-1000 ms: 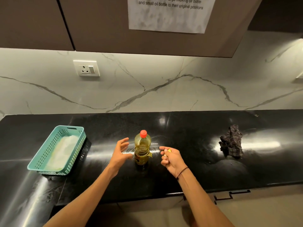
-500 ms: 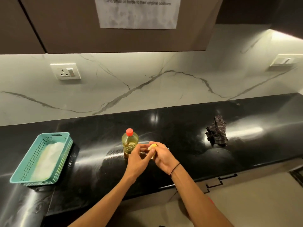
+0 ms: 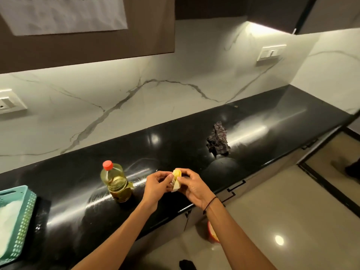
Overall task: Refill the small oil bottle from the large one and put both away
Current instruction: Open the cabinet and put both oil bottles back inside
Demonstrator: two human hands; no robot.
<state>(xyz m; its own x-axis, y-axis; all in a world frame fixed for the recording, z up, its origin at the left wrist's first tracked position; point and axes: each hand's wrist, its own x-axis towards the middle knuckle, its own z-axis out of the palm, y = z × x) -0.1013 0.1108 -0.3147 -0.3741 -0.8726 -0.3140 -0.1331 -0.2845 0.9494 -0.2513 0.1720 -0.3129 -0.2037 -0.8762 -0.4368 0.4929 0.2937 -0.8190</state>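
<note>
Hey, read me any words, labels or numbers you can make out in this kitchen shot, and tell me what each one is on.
Paper sheet taped to the cabinet: one line of print at its top edge, cut off and too blurred to read.
Oil bottle with the red cap: a dark label low on it, no text legible.
Small yellow thing held between the left hand and right hand: no print readable.
No other text shows.

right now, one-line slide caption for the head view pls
Both hands, left hand and right hand, hold a small yellow item beside the capped oil bottle.
</note>
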